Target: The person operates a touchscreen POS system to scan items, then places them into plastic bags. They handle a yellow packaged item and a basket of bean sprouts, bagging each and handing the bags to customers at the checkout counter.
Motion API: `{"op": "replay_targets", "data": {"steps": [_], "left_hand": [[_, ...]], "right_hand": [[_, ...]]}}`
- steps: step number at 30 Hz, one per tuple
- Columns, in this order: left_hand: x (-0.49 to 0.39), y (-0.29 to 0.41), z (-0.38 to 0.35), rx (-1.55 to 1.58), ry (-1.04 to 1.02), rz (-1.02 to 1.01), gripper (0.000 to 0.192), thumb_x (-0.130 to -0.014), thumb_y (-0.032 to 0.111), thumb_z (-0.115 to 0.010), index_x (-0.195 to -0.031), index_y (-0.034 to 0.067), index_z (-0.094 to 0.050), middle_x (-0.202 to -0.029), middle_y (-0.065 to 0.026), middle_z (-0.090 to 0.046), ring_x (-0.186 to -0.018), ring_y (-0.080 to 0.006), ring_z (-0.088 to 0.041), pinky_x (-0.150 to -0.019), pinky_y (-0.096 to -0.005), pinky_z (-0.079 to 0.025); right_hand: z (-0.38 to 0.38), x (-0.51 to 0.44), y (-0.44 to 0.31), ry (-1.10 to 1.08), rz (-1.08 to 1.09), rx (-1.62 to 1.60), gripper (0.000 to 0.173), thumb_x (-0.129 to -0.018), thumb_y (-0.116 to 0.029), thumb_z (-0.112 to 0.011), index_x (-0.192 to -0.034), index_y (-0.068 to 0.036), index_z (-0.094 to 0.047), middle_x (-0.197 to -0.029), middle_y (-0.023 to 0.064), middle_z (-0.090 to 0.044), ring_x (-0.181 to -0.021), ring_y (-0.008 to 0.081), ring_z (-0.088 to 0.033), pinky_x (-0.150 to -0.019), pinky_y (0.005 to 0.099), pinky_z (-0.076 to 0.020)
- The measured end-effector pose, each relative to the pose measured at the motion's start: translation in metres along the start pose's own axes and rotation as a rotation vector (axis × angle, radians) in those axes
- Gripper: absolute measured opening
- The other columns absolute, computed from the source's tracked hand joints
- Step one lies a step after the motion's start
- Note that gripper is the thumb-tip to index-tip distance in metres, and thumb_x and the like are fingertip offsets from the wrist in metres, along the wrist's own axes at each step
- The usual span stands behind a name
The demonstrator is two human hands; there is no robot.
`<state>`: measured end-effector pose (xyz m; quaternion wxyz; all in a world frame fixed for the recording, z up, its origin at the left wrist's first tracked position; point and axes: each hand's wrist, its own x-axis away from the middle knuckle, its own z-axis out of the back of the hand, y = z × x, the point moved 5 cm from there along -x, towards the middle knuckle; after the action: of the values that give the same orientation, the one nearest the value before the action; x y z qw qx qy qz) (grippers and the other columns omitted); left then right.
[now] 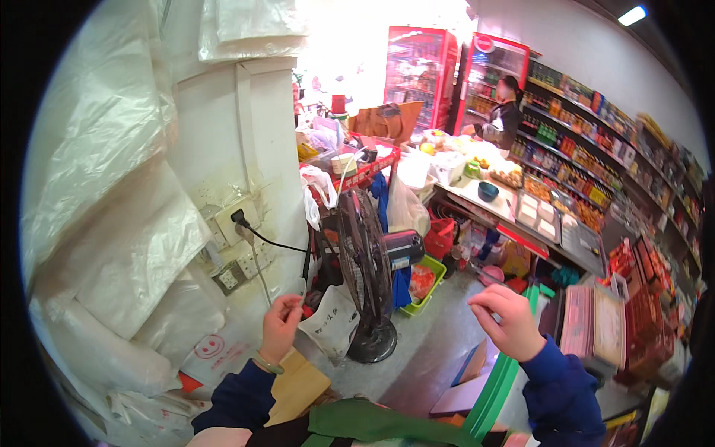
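Observation:
My left hand [281,327] is raised in front of the wall, with its thumb and fingers brought together. A thin pale strip shows at its fingertips, and whether the hand grips it is unclear. A bangle circles that wrist. Farther right, my right hand [505,321] hangs in the air above a green-edged case [497,385], its fingers curled closed and nothing visible in them. Between the hands stands a black pedestal fan [366,262] with a printed white bag [334,324] beside its base. A green apron [380,422] covers my front.
Clear plastic bags [100,195] hang along the left wall. A black plug [240,218] sits in a wall socket [234,223]. Farther back, a counter [503,195] bears food trays and a dark bowl [487,191]. A person [503,120] stands behind it, near stocked shelves [575,128].

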<state>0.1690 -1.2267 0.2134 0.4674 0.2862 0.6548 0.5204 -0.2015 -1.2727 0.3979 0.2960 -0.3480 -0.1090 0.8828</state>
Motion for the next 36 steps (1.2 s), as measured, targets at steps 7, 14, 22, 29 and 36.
{"op": "replay_targets", "data": {"steps": [7,14,22,29,36], "left_hand": [[-0.065,0.023,-0.020,-0.125,0.053,-0.006,0.011,-0.093,0.004,-0.057,-0.102,0.001,-0.060,-0.083,0.0029,-0.056,-0.073,-0.0031,-0.051,-0.065,-0.0193,-0.042],[-0.108,0.052,-0.049,-0.192,0.222,-0.059,0.010,-0.092,0.004,-0.058,-0.101,0.002,-0.061,-0.084,0.0020,-0.056,-0.075,-0.0043,-0.054,-0.067,-0.0208,-0.044],[-0.130,0.081,-0.106,-0.414,0.438,0.057,0.010,-0.092,0.004,-0.058,-0.102,0.004,-0.061,-0.083,0.0031,-0.057,-0.072,-0.0038,-0.050,-0.063,-0.0201,-0.041],[-0.147,0.093,-0.131,-0.375,0.617,0.220,0.016,-0.096,0.011,-0.054,-0.108,0.004,-0.063,-0.086,-0.0005,-0.062,-0.074,-0.0054,-0.053,-0.066,-0.0211,-0.045],[-0.211,0.070,-0.133,0.133,0.582,0.155,0.039,-0.101,0.026,-0.046,-0.127,-0.002,-0.052,-0.112,-0.0101,-0.063,-0.097,-0.0152,-0.061,-0.084,-0.0301,-0.050]], "right_hand": [[-0.049,-0.156,0.090,-0.039,0.135,-0.166,0.004,-0.082,-0.003,-0.065,-0.086,-0.001,-0.065,-0.079,0.0120,-0.058,-0.073,0.0293,-0.059,-0.065,0.0356,-0.0488],[-0.153,-0.327,0.128,-0.006,0.550,-0.283,0.007,-0.083,-0.006,-0.065,-0.084,0.001,-0.065,-0.079,0.0142,-0.059,-0.073,0.0320,-0.060,-0.067,0.0377,-0.0487],[-0.285,-0.468,0.132,-0.025,0.520,-0.143,0.018,-0.080,-0.019,-0.067,-0.082,-0.001,-0.066,-0.083,0.0145,-0.062,-0.086,0.0347,-0.062,-0.077,0.0430,-0.0509],[-0.255,-0.431,0.137,0.179,0.770,-0.345,0.011,-0.078,-0.010,-0.062,-0.070,-0.003,-0.060,-0.078,0.0119,-0.059,-0.079,0.0306,-0.060,-0.068,0.0411,-0.0514],[-0.242,-0.390,0.137,0.175,0.929,-0.365,0.010,-0.074,-0.005,-0.066,-0.072,-0.003,-0.056,-0.072,0.0107,-0.054,-0.068,0.0290,-0.058,-0.060,0.0395,-0.0491]]}}
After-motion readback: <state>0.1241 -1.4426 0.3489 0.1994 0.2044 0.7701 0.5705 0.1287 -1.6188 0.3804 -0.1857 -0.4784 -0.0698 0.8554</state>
